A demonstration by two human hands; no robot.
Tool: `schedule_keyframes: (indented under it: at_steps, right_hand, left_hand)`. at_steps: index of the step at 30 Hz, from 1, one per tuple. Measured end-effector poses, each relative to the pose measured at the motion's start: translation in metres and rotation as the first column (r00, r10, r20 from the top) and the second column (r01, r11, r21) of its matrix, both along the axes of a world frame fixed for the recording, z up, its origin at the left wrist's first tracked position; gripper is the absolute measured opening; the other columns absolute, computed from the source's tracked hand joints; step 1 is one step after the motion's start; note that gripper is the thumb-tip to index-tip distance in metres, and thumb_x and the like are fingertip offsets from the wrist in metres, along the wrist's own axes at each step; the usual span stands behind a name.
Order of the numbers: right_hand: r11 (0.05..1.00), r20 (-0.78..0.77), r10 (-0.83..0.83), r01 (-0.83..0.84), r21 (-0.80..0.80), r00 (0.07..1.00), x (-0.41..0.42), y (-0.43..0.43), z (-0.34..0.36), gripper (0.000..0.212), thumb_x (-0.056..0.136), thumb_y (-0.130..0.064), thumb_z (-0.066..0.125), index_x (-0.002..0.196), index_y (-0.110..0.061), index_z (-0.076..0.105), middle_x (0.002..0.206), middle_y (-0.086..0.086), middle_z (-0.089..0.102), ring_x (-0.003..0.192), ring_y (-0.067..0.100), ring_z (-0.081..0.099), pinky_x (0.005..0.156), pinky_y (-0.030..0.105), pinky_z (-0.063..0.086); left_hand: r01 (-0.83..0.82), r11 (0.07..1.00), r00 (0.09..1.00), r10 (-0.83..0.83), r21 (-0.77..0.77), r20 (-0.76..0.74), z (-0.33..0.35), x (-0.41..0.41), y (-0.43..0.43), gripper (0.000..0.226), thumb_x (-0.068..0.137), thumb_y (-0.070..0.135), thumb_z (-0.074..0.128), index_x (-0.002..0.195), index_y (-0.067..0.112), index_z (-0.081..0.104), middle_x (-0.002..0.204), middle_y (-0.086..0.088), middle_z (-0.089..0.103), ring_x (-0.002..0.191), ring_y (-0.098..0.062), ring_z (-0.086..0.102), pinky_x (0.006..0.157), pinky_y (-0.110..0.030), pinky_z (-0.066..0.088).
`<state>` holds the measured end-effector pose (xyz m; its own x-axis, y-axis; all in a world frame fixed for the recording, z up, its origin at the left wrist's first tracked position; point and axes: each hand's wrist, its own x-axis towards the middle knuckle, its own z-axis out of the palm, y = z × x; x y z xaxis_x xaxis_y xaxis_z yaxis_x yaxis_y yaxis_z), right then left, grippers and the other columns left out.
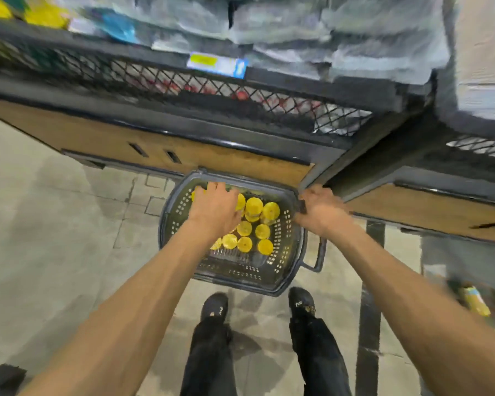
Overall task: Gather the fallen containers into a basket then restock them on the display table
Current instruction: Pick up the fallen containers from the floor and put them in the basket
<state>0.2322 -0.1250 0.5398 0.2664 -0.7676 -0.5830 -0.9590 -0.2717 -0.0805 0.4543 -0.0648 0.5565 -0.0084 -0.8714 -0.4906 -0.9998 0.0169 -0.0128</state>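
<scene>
A: How far has the work been taken?

B: The yellow-lidded containers (253,224) are seen gathered in the basket (290,261); restocking remains.

A: And the hands?

B: The right hand (320,211) is clenched, seemingly on the basket's rim; the left hand (216,208) is spread over containers, its grasp blurred. Beyond the fingertips the display table (183,150) crowds close; open floor lies leftward.

Even, fairly bright indoor light is falling from above; motion blur is smearing the shelves beyond the hands, wide-angle distortion bending the edges.
</scene>
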Motion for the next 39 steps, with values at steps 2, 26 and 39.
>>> schedule_keyframes:
  at_steps: [2,26,39]
  right_hand:
    - [0.998,0.046,-0.048,0.05,-0.043,0.998,0.0,0.009,0.036,0.045,0.088,-0.041,0.06,0.125,-0.016,0.054,0.128,0.012,0.047,0.123,0.033,0.043,0.095,0.043,0.043]
    - [0.806,0.039,-0.564,0.56,-0.191,0.825,-0.203,0.192,0.256,0.048,0.094,-0.041,0.055,0.132,-0.012,0.049,0.13,0.014,0.045,0.122,0.035,0.044,0.098,0.047,0.04]
    - [0.602,0.042,-0.786,0.778,-0.178,0.617,-0.387,0.334,0.259,0.052,0.096,-0.043,0.054,0.138,-0.013,0.046,0.137,0.015,0.042,0.126,0.035,0.042,0.096,0.046,0.042]
  left_hand:
    - [0.066,0.998,0.998,-0.066,-0.025,-0.019,0.033,-0.001,-0.002,0.052,0.095,0.044,0.05,0.137,0.015,0.043,0.136,-0.013,0.047,0.129,-0.034,0.04,0.103,-0.052,0.036]
    - [0.699,0.696,0.695,-0.715,-0.168,-0.072,0.235,-0.249,0.012,0.056,0.096,0.045,0.05,0.145,0.021,0.037,0.141,-0.01,0.045,0.132,-0.035,0.039,0.105,-0.052,0.036]
    - [0.827,0.47,0.445,-0.882,-0.309,-0.152,0.236,-0.466,0.095,0.04,0.094,0.041,0.05,0.126,0.016,0.054,0.122,-0.007,0.059,0.113,-0.029,0.055,0.094,-0.046,0.048]
